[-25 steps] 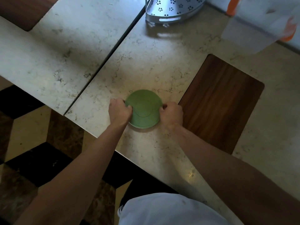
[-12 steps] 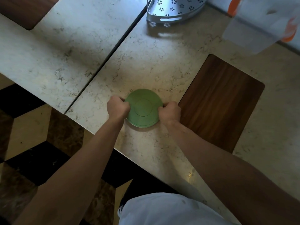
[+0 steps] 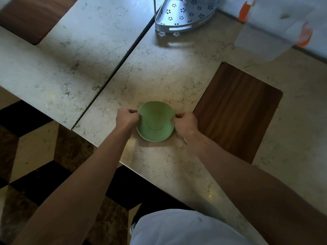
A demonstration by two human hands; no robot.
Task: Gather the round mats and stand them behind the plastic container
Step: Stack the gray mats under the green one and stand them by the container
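Marble countertop; translucent plastic container with orange clips at its far right corner, contents indiscernible. Near the front edge, green round mats, stacked, pinched at opposite rims by left hand and right hand.

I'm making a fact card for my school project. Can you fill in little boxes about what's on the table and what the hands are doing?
Main thing: green round mats, stacked
Where: on the marble counter, near its front edge
Left hand: gripping the stack's left rim
Right hand: gripping the stack's right rim
Beside it: dark wooden board, to the right, not touching
Far right: clear plastic container with orange clips, blurry
Far middle: silver metal rack with flower holes
Mats behind container: not yet
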